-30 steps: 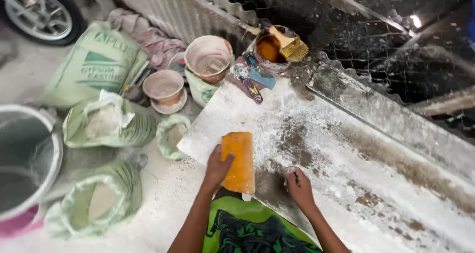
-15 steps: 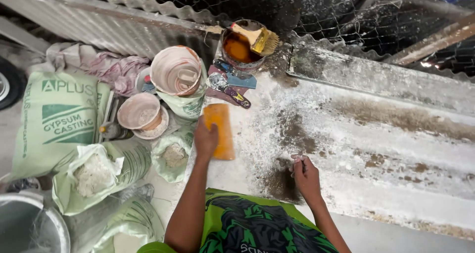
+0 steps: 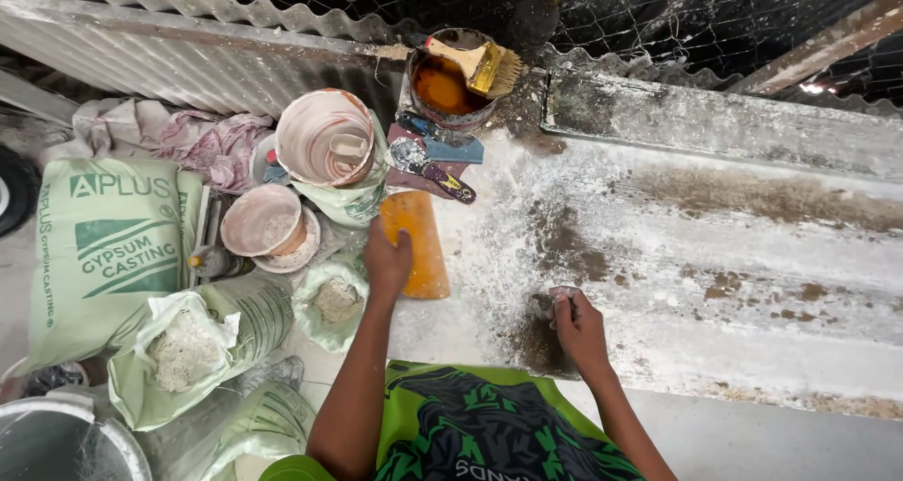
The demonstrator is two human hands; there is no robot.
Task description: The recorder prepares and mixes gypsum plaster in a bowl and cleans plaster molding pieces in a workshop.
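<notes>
My left hand (image 3: 387,263) rests on an orange flat block (image 3: 418,240) that lies near the left edge of a white, powder-dusted slab (image 3: 715,283). My right hand (image 3: 576,327) presses its fingertips on a dark brown patch (image 3: 541,335) of the slab near the front edge. Its fingers are bent down onto the surface, and I see nothing held in them.
A tin of brown liquid (image 3: 444,86) with a brush (image 3: 478,64) stands at the slab's far corner, beside small scrapers (image 3: 435,173). Plastic bowls (image 3: 325,135), open bags of white powder (image 3: 193,345), a green sack (image 3: 108,246) and a metal bucket (image 3: 66,443) crowd the left.
My left hand has slid the orange block away from me, toward the slab's far left edge. My right hand stays on the dark patch. The view has shifted.
</notes>
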